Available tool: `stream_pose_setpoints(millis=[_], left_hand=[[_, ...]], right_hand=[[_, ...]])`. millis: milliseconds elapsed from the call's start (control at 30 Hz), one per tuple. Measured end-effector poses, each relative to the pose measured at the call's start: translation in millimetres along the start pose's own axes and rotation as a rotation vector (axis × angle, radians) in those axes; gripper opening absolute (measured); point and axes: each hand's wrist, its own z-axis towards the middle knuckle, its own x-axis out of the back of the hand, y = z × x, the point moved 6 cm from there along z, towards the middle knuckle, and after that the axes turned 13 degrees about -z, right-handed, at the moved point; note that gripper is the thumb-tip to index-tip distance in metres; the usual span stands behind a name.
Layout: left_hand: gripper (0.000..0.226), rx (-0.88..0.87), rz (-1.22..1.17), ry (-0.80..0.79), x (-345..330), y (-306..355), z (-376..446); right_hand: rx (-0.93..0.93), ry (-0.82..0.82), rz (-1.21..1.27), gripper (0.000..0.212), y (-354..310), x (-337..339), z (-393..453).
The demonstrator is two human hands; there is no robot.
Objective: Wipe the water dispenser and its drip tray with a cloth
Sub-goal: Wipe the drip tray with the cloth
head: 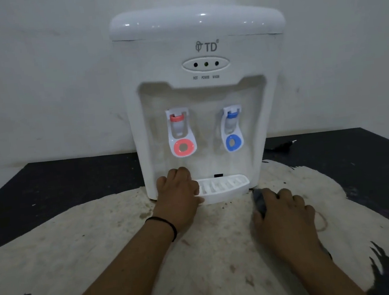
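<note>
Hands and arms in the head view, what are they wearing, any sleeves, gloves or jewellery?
Both forearms are bare, with no sleeves in view and no gloves. The left hand has a thin black band around its wrist. The right hand shows no band, watch or ring that I can see.

Drip tray: left end covered by the left hand. Cloth: grey, mostly concealed under the right hand, only an edge showing at centre right of frame. Both forearms cut off by the bottom edge; dark plug at right of the dispenser too small to identify surely.
</note>
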Motion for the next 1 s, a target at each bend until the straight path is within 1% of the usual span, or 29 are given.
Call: stream_pose_setpoints(millis=[100,233,333,400,433,467,533,567,633,733,800,833,900,933,967,1000], left_hand=[[0.022,-0.009,-0.001,-0.014,1,1,0],[0.025,-0.042,-0.037,-0.041,5,6,-8],[0.025,-0.060,-0.045,-0.048,9,5,-18],[0.025,-0.081,-0.072,-0.046,13,4,-26],[0.025,-0.089,-0.087,-0.050,16,3,-30],[0.025,-0.096,-0.093,-0.058,18,2,-34],[0.026,-0.104,-0.087,-0.084,23,-1,-43],[0.027,-0.101,-0.084,-0.094,25,-2,-47],[0.026,-0.092,-0.068,-0.090,29,-6,-56],[0.023,-0.084,-0.111,-0.015,34,-13,-68],[0.032,-0.057,-0.170,0.071,40,-21,-76],[0.037,-0.028,-0.219,0.148,44,-25,-79],[0.044,0.097,-0.349,0.333,56,-32,-89],[0.047,0.184,-0.405,0.396,58,-37,-95],[0.049,0.267,-0.438,0.424,57,-42,-100],[0.050,0.338,-0.447,0.417,54,-47,-104]], right_hand=[[-0.009,0.004,0.010,0.044,2,1,-1],[-0.027,-0.030,-0.018,0.047,2,4,-1],[-0.033,-0.036,-0.088,0.057,3,7,-3],[-0.017,-0.006,-0.136,0.062,-1,13,-3],[0.006,0.027,-0.140,0.060,-5,17,-4],[0.040,0.093,-0.130,0.056,-9,22,-5],[0.151,0.241,-0.066,0.042,-22,27,-7],[0.228,0.279,-0.056,0.035,-31,28,-10],[0.366,0.248,-0.070,0.025,-49,19,-16],[0.421,0.170,-0.048,0.025,-58,3,-17],[0.413,0.136,0.001,0.030,-56,-3,-14],[0.406,0.125,0.021,0.035,-54,-7,-12],[0.391,0.083,0.067,0.050,-53,-8,-12],[0.387,0.066,0.101,0.058,-53,-7,-13],[0.394,0.051,0.129,0.064,-54,-8,-14],[0.410,0.032,0.148,0.069,-54,-10,-14]])
